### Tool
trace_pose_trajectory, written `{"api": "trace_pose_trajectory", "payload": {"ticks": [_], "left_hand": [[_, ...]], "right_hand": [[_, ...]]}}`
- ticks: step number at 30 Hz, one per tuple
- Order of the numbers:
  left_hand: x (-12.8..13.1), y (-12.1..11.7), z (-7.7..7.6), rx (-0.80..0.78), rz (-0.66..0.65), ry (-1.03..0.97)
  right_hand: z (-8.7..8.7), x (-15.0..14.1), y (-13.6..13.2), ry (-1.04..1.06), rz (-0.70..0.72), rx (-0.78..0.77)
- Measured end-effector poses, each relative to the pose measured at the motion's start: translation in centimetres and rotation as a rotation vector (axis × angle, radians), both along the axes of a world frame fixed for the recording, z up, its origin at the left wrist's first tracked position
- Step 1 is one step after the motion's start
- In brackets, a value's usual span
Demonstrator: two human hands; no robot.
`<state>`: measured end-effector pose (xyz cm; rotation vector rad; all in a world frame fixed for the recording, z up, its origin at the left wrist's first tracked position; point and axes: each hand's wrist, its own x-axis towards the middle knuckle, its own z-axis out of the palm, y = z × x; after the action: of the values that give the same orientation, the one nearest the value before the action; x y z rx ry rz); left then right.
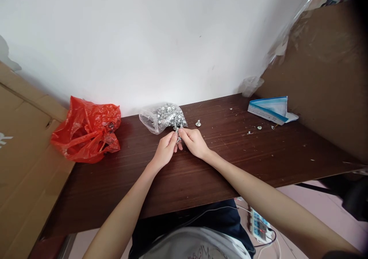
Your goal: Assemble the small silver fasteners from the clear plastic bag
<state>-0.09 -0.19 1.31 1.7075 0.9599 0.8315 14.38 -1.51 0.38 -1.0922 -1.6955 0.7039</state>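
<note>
My left hand (166, 148) and my right hand (195, 142) meet over the middle of the table. Between their fingertips are small silver screws (177, 131), with wide round heads as far as I can make out. Both hands are closed in a pinch, and the fingers partly cover the screws. Right behind them a clear plastic bag (155, 125) lies on its side, full of similar metal pieces. One loose wide-headed screw (198, 123) stands on its head to the right of the bag, stem up.
The dark wooden table (115, 197) meets a white wall. A crumpled red plastic bag (86, 132) lies left, beside a cardboard sheet (25, 167). At right are a blue and white packet (270, 109), paper scraps (259, 127), a clear plastic cup (252, 85) and more cardboard (322, 78).
</note>
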Motion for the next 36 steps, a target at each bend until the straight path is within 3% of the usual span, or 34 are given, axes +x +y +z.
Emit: {"api": "trace_pose_trajectory", "payload": {"ticks": [6,11,15,25,36], "left_hand": [[-0.09,0.06,-0.08,0.016,-0.076,-0.01],[-0.05,-0.01,-0.05,0.009,-0.017,-0.001],[-0.06,-0.08,-0.07,-0.008,-0.03,-0.036],[0.03,0.01,-0.07,-0.012,-0.051,-0.025],[0.13,0.09,-0.32,-0.019,0.008,-0.062]], "right_hand": [[-0.18,0.09,0.29,-0.022,-0.102,0.026],[-0.2,0.08,0.34,-0.034,-0.067,-0.003],[-0.32,0.09,0.43,-0.055,-0.143,0.026],[-0.39,0.07,0.43,-0.057,-0.156,0.084],[-0.28,0.13,0.33,-0.04,-0.13,0.067]]}}
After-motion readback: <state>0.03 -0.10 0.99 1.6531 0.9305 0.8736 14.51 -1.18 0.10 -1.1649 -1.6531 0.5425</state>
